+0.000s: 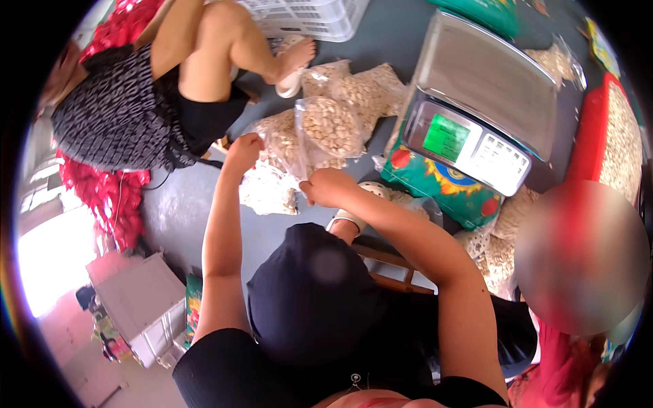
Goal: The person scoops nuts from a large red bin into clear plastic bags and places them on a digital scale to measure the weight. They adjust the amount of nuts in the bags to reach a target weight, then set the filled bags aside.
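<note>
My left hand (245,151) is closed at the near left edge of a clear plastic bag (275,136) filled with pale, shelled-looking pieces, perhaps nuts or seeds. On the other side my right hand (329,188) is also closed, pinching clear plastic film at the near edge of the bags. Between and beyond my hands, a bag of larger pale pieces (330,128) lies over the others. More filled bags (371,92) are heaped behind it. Just below the hands, a whitish pile (269,190) rests on the grey floor. What exactly the fingertips grip is partly hidden.
A digital scale (486,88) with a lit green display stands at right, beside a green printed sack (435,183). A red container of pale pieces (615,136) is farther right. Another person (129,102) sits at upper left, near a white crate (306,17). Red packets (102,197) lie left.
</note>
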A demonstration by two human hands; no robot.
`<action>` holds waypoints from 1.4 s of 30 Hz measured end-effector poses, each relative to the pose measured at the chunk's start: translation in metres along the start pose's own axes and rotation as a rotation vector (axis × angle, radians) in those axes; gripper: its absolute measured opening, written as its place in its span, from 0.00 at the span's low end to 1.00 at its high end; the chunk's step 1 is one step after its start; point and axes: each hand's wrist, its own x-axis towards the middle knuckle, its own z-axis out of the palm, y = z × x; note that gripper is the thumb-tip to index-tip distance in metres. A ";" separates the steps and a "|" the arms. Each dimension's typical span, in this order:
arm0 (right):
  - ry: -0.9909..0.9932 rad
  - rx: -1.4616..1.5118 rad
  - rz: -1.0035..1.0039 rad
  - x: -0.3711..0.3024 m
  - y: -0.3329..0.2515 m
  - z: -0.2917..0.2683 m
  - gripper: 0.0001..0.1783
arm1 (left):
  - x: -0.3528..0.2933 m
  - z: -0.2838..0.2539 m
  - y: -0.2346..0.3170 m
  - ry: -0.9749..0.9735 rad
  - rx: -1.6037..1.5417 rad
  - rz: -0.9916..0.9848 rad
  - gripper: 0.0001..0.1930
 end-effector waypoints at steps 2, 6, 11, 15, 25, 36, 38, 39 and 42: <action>0.014 0.026 -0.118 -0.015 -0.002 -0.010 0.25 | 0.001 0.002 -0.001 0.086 0.035 0.072 0.10; 0.100 0.004 -0.106 -0.020 -0.025 -0.018 0.22 | 0.006 -0.016 0.012 0.130 -0.314 -0.011 0.08; 0.110 0.151 -0.077 -0.048 -0.012 -0.044 0.24 | 0.041 -0.006 -0.027 -0.007 -0.218 0.030 0.10; -0.010 -0.187 0.056 -0.126 0.041 -0.089 0.25 | 0.010 -0.006 0.010 -0.076 -0.086 -0.077 0.10; 0.303 0.347 1.486 -0.436 0.258 -0.197 0.53 | -0.080 -0.014 0.139 0.226 0.282 0.242 0.14; 1.202 1.128 1.085 -0.384 0.419 -0.101 0.20 | -0.143 0.021 0.280 0.094 0.201 0.267 0.10; 1.142 0.817 1.074 -0.400 0.422 -0.107 0.18 | -0.128 0.039 0.242 0.185 0.071 0.539 0.08; 1.103 0.813 1.075 -0.390 0.409 -0.115 0.18 | -0.112 0.049 0.210 0.257 -0.002 0.701 0.07; 1.116 0.596 1.068 -0.387 0.367 -0.139 0.20 | -0.106 0.052 0.207 0.163 -0.066 0.565 0.07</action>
